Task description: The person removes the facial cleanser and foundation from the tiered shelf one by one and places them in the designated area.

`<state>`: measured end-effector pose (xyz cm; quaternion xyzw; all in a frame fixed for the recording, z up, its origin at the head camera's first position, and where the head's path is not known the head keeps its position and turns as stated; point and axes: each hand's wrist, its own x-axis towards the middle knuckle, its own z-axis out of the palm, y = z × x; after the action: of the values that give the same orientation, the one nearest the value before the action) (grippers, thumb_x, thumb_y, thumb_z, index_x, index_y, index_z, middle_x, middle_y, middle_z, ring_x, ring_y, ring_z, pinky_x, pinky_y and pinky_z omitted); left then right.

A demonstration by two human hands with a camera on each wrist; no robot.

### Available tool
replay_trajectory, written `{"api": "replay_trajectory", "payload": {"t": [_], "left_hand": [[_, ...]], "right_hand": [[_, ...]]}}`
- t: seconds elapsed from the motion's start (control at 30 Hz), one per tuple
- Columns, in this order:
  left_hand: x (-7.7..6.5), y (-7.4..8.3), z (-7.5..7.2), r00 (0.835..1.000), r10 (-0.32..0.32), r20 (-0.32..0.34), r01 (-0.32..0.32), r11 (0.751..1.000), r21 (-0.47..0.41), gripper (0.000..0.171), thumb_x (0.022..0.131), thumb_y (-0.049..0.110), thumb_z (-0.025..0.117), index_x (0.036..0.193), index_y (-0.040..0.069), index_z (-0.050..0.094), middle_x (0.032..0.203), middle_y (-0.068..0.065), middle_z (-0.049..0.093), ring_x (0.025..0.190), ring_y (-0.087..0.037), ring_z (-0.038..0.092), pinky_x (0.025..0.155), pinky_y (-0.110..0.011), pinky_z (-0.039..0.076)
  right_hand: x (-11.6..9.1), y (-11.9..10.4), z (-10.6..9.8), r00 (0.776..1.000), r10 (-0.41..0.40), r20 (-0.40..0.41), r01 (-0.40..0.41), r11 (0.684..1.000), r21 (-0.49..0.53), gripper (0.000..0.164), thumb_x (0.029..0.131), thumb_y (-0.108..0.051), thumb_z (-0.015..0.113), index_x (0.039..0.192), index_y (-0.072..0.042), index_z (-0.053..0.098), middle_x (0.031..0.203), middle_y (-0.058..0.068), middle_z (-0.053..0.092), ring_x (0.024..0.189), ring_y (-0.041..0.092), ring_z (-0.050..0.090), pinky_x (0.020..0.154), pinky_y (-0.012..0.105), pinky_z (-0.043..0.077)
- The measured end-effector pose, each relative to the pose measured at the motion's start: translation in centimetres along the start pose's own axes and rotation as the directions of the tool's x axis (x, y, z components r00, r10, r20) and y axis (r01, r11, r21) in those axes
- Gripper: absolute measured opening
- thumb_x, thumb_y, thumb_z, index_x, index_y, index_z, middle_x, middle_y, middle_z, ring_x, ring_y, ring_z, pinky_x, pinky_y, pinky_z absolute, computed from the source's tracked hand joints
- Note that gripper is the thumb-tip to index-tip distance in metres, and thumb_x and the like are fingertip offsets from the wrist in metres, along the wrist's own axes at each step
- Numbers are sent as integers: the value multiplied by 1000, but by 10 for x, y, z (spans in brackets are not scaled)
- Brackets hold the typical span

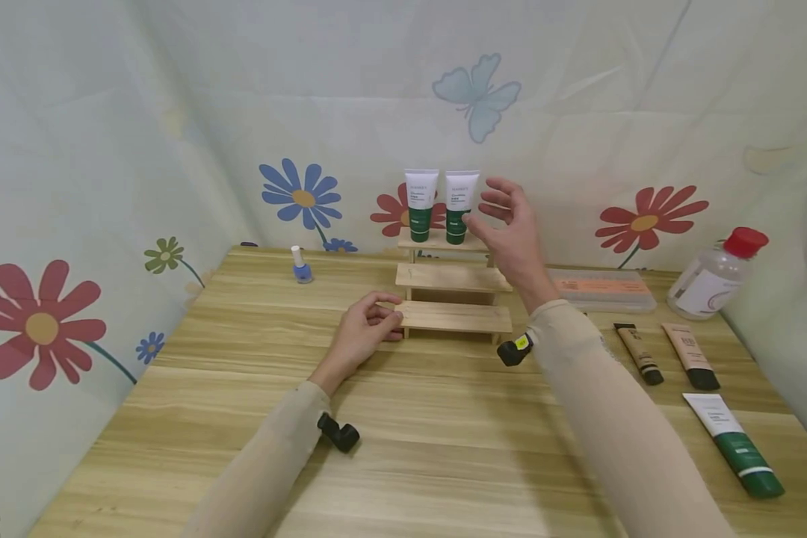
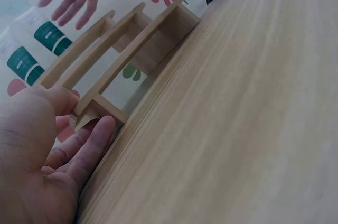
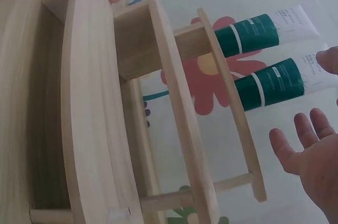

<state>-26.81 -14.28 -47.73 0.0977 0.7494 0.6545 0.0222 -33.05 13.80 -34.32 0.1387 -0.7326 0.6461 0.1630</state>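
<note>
A three-step wooden display stand (image 1: 453,317) stands on the table. On its top step, two white and green squeeze tubes stand side by side on their caps: a left tube (image 1: 421,205) and a right tube (image 1: 461,209). My left hand (image 1: 368,329) grips the left end of the lowest step, thumb above and fingers below, as the left wrist view shows at the step's end (image 2: 100,105). Beside the right tube my right hand (image 1: 514,232) is spread with fingers apart; in the right wrist view a gap shows between the fingers (image 3: 306,134) and the tube (image 3: 274,81).
At the back left stands a blue nail polish bottle (image 1: 300,265). To the right are a flat clear case (image 1: 605,291), a red-capped bottle (image 1: 709,276), two small beige tubes (image 1: 639,353) and another white and green tube (image 1: 736,444) lying down. A flowered curtain (image 1: 350,112) hangs behind.
</note>
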Motion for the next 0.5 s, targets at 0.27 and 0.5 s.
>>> {"api": "replay_trajectory", "payload": {"t": [0.27, 0.5], "left_hand": [[0, 1, 0, 1000, 5, 1, -5, 1000, 0, 27, 110, 12, 73, 137, 10, 71, 114, -20, 78, 98, -32, 81, 86, -40, 73], [0, 0, 0, 1000, 5, -2, -5, 1000, -1, 27, 110, 12, 73, 137, 11, 71, 113, -19, 78, 96, -30, 81, 85, -40, 73]], "right_hand": [[6, 4, 19, 1000, 15, -9, -15, 1000, 9, 62, 102, -8, 82, 157, -15, 54, 150, 12, 61, 135, 29, 64, 116, 47, 60], [6, 6, 27, 998, 52, -25, -53, 998, -27, 60, 105, -8, 78, 158, -15, 52, 150, 13, 63, 136, 33, 63, 118, 49, 58]]}}
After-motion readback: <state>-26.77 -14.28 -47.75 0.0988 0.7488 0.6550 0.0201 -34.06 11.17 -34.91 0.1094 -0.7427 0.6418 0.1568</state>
